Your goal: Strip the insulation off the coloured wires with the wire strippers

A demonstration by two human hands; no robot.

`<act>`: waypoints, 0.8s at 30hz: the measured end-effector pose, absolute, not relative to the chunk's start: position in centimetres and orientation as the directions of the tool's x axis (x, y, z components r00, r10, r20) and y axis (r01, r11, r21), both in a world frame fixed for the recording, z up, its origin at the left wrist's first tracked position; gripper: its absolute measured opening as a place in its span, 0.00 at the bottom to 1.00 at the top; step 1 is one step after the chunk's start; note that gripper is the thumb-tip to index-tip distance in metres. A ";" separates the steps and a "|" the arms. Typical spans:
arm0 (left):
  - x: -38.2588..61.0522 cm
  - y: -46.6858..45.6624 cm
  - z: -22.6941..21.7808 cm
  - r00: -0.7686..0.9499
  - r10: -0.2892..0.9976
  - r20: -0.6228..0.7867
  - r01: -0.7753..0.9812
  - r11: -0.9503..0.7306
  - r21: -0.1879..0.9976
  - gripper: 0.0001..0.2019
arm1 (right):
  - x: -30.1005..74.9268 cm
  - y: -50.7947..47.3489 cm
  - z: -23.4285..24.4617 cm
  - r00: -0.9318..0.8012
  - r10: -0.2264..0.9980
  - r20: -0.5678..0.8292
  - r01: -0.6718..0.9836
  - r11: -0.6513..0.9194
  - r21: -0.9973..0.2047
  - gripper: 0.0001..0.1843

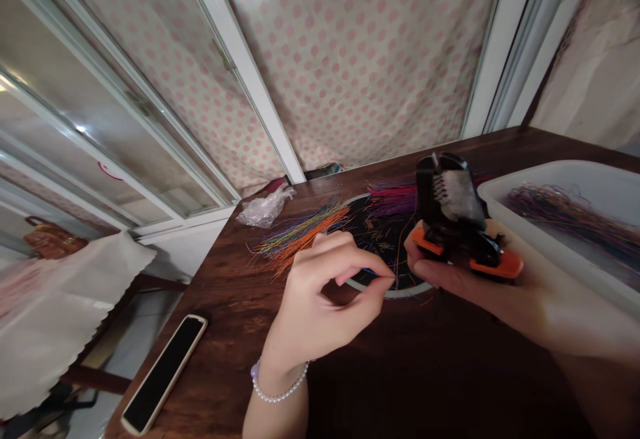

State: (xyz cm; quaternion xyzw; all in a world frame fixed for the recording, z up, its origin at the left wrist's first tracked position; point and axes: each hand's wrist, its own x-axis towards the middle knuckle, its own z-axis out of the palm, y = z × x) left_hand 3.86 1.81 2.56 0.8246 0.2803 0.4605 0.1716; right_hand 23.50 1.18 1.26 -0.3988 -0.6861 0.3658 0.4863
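Carefully, the left hand [320,306] is pinching a thin blue wire [371,271] between thumb and forefinger, while the right hand [505,312] is gripping a black wire stripper with orange handles [453,216]. Loose multicoloured wires [300,236] are lying on and beside a round black mat [380,239] near the far edge of the dark wooden worktop [225,332], and a white plastic tub [550,174] is sitting along its right edge.
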 end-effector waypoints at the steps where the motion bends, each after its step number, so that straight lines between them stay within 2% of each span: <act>1: 3.8 1.9 2.6 0.432 0.623 0.652 0.287 -0.780 0.556 0.06 | 23.5 1.2 1.3 -0.217 0.905 0.365 0.185 0.405 -0.895 0.11; 4: 3.7 1.9 2.7 0.441 0.642 0.627 0.240 -0.757 0.607 0.06 | 23.6 1.2 1.4 -0.208 0.916 0.343 0.182 0.381 -0.906 0.09; 6: 3.6 1.9 2.7 0.387 0.677 0.626 0.224 -0.728 0.648 0.07 | 23.7 1.3 1.4 -0.227 0.907 0.355 0.194 0.400 -0.896 0.09; 9: 3.7 2.0 2.3 0.174 0.755 0.632 0.177 -0.656 0.734 0.06 | 23.8 1.5 1.3 -0.275 0.883 0.380 0.219 0.443 -0.869 0.08; 12: 4.2 2.0 1.7 -0.038 0.819 0.572 0.007 -0.572 0.820 0.04 | 23.5 2.1 0.8 -0.225 0.862 0.455 0.333 0.507 -0.795 0.02; 17: 5.3 1.6 1.3 -0.114 0.897 0.427 -0.226 -0.442 0.868 0.11 | 22.6 2.7 -0.9 -0.184 0.783 0.594 0.510 0.592 -0.624 0.15; 20: 5.5 1.5 1.3 -0.131 0.916 0.380 -0.271 -0.401 0.875 0.12 | 22.3 2.6 -1.4 -0.183 0.771 0.610 0.560 0.592 -0.580 0.19; 24: 5.6 1.3 1.2 -0.140 0.907 0.397 -0.264 -0.421 0.868 0.12 | 22.2 2.5 -1.3 -0.164 0.781 0.602 0.604 0.562 -0.565 0.21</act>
